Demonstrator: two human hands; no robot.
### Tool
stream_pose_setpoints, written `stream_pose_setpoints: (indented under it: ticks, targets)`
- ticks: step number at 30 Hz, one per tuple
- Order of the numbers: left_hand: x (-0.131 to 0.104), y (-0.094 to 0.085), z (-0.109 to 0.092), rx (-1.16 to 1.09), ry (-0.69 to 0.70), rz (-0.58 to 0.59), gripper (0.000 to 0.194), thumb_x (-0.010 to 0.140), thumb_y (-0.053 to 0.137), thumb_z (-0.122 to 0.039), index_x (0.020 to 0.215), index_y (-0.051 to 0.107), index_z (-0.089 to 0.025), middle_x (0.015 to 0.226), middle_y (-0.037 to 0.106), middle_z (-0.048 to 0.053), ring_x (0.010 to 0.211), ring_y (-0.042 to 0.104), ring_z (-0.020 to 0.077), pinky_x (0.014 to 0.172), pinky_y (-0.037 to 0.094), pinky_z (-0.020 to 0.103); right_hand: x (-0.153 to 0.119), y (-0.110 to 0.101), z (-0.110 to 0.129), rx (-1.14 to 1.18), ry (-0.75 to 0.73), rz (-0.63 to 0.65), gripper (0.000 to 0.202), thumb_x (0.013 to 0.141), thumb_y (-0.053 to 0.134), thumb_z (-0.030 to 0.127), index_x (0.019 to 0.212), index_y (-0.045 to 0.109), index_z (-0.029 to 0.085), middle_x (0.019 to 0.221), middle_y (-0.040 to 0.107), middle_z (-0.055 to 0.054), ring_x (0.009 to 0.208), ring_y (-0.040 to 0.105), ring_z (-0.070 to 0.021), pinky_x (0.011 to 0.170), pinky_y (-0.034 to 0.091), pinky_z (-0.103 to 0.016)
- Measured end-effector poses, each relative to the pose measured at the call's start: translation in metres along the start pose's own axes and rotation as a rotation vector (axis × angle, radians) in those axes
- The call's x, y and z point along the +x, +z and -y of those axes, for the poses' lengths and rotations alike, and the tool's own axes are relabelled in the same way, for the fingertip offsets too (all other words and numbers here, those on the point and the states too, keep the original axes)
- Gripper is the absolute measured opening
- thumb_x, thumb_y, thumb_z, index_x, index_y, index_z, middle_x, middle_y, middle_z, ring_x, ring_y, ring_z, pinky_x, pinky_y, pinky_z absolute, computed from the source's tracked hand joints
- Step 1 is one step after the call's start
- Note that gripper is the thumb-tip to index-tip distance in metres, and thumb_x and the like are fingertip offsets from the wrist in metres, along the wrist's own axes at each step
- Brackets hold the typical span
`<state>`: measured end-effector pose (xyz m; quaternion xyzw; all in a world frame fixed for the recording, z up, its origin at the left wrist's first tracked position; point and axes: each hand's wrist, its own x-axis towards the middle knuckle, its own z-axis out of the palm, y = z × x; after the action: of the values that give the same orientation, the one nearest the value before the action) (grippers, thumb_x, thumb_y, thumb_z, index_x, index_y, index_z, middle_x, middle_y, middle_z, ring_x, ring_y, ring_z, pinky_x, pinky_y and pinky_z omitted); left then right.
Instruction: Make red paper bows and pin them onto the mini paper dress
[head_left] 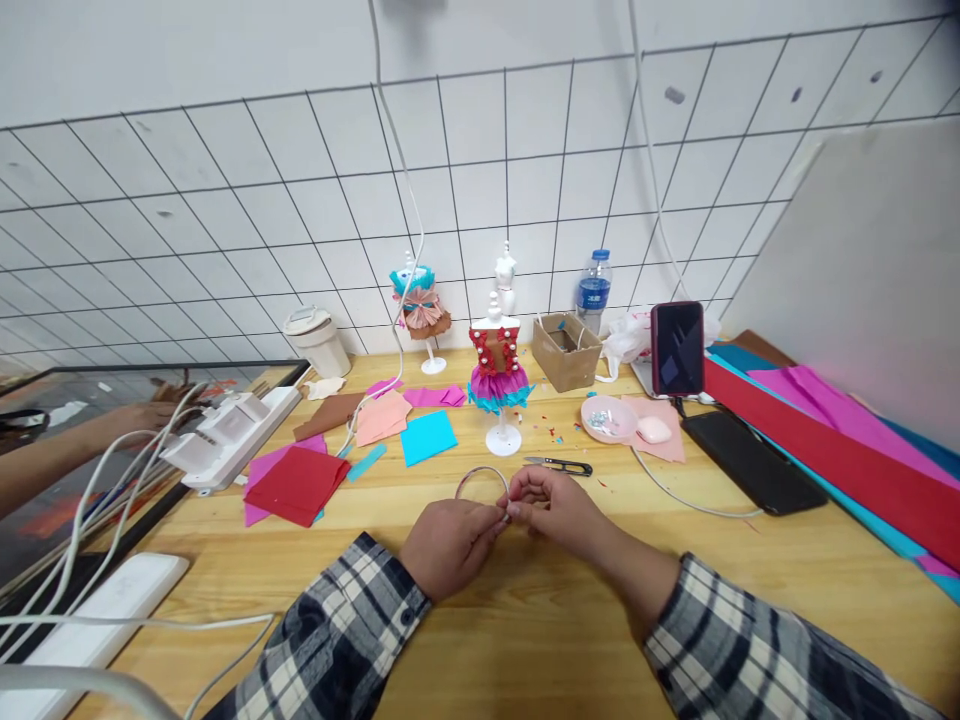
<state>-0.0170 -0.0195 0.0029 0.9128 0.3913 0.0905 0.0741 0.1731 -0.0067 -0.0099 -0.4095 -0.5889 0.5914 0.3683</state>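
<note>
Because the fingers of both hands come together at one place, the important relation is between this place and the thin, pale, shiny ring (481,469). The ring is over the light wooden table (570,650), in front of the person, and its round part reaches away from the hands, toward the wall. From the meeting fingertips it extends forward and to the left, so most of its curve is beyond the left hand (450,545), while the right hand (559,508) comes to its right edge. Being round, it has no long axis; how strongly it is tilted, I cannot tell.

The left hand is almost closed, with its thumb and forefinger pressed together on the near part of the ring. The right hand has its fingers curled, and its thumb and forefinger make a narrow pinch on the right side. Whether some small piece is also between the fingertips, I cannot tell.

Straight beyond the ring is the small white dress form with red, brown and purple clothing (499,365), well apart from it. The small black-handled snips (571,467) lie just beyond the right hand, untouched.
</note>
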Motion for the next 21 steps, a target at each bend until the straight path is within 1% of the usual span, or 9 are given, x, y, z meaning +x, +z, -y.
stream_pose_setpoints:
  ticks: [2, 4, 7, 8, 9, 12, 16, 18, 21]
  targets:
    - [0.0003, -0.0004, 0.0001, -0.006, -0.006, 0.004, 0.033, 0.095, 0.028, -0.031, 0.09, 0.059, -0.022, 0.072, 0.067, 0.002, 0.067, 0.061, 0.0159, 0.061, 0.039, 0.025, 0.0004, -0.0008, -0.0025, -0.055, -0.024, 0.008, 0.012, 0.072, 0.063, 0.026, 0.074, 0.053, 0.018, 0.08, 0.068, -0.003, 0.07, 0.063, -0.0138, 0.054, 0.046, -0.022]
    - [0.0004, -0.0006, -0.0003, -0.01, -0.03, 0.007, 0.033, 0.096, 0.028, -0.032, 0.091, 0.059, -0.021, 0.072, 0.066, 0.001, 0.066, 0.06, 0.0153, 0.061, 0.039, 0.024, 0.0004, -0.0008, -0.0043, -0.095, -0.046, -0.02, 0.01, 0.072, 0.063, 0.024, 0.076, 0.054, 0.019, 0.08, 0.067, -0.002, 0.07, 0.064, -0.0138, 0.055, 0.047, -0.022]
    - [0.0004, -0.0011, -0.0011, -0.004, -0.069, 0.003, 0.035, 0.096, 0.027, -0.034, 0.092, 0.059, -0.022, 0.07, 0.066, 0.001, 0.065, 0.061, 0.0148, 0.06, 0.038, 0.023, 0.0001, 0.0004, -0.006, -0.114, -0.063, -0.109, 0.021, 0.071, 0.065, 0.023, 0.09, 0.056, 0.02, 0.087, 0.067, -0.002, 0.069, 0.064, -0.0133, 0.059, 0.049, -0.024]
    - [0.0003, -0.0013, -0.0014, 0.001, -0.078, 0.001, 0.035, 0.096, 0.027, -0.034, 0.092, 0.059, -0.022, 0.07, 0.066, 0.001, 0.065, 0.061, 0.0147, 0.059, 0.038, 0.023, 0.0, 0.0009, -0.0063, -0.128, -0.066, -0.127, 0.023, 0.071, 0.066, 0.024, 0.091, 0.057, 0.02, 0.088, 0.067, -0.002, 0.069, 0.064, -0.0134, 0.061, 0.049, -0.025]
    - [0.0002, -0.0014, -0.0016, 0.007, -0.082, 0.002, 0.035, 0.096, 0.026, -0.034, 0.093, 0.059, -0.022, 0.07, 0.066, 0.001, 0.065, 0.061, 0.0148, 0.059, 0.038, 0.023, 0.0, 0.0013, -0.0065, -0.148, -0.069, -0.134, 0.022, 0.071, 0.066, 0.024, 0.091, 0.058, 0.02, 0.086, 0.067, -0.002, 0.07, 0.064, -0.0135, 0.062, 0.05, -0.025]
    - [0.0, -0.0012, -0.0015, 0.027, -0.072, 0.018, 0.035, 0.096, 0.026, -0.034, 0.092, 0.059, -0.022, 0.07, 0.066, 0.001, 0.066, 0.061, 0.015, 0.058, 0.038, 0.023, 0.0003, 0.0015, -0.0066, -0.198, -0.076, -0.13, 0.01, 0.072, 0.064, 0.024, 0.08, 0.06, 0.019, 0.075, 0.066, -0.001, 0.071, 0.064, -0.0139, 0.065, 0.049, -0.025]
    - [0.0003, 0.0013, 0.0001, 0.034, -0.053, 0.027, 0.036, 0.096, 0.026, -0.034, 0.093, 0.06, -0.022, 0.072, 0.066, 0.001, 0.067, 0.062, 0.0154, 0.061, 0.039, 0.024, 0.0009, -0.0003, -0.0066, -0.174, -0.061, -0.091, 0.008, 0.072, 0.063, 0.021, 0.079, 0.058, 0.019, 0.07, 0.065, 0.001, 0.066, 0.062, -0.0127, 0.061, 0.047, -0.024]
    - [0.0007, 0.0024, 0.0009, 0.03, -0.047, 0.03, 0.036, 0.096, 0.026, -0.034, 0.094, 0.06, -0.023, 0.073, 0.066, 0.001, 0.068, 0.062, 0.0156, 0.062, 0.039, 0.024, 0.0008, -0.0012, -0.0067, -0.202, -0.064, -0.078, 0.007, 0.072, 0.063, 0.02, 0.076, 0.058, 0.019, 0.069, 0.065, 0.002, 0.064, 0.061, -0.012, 0.059, 0.046, -0.023]
    - [0.0014, 0.0026, 0.0015, 0.02, -0.054, 0.031, 0.036, 0.096, 0.026, -0.035, 0.094, 0.06, -0.023, 0.074, 0.067, 0.001, 0.068, 0.062, 0.0158, 0.062, 0.039, 0.025, -0.0003, -0.0011, -0.0064, -0.269, -0.076, -0.105, 0.006, 0.073, 0.063, 0.021, 0.073, 0.057, 0.019, 0.068, 0.064, 0.002, 0.062, 0.06, -0.0114, 0.059, 0.046, -0.023]
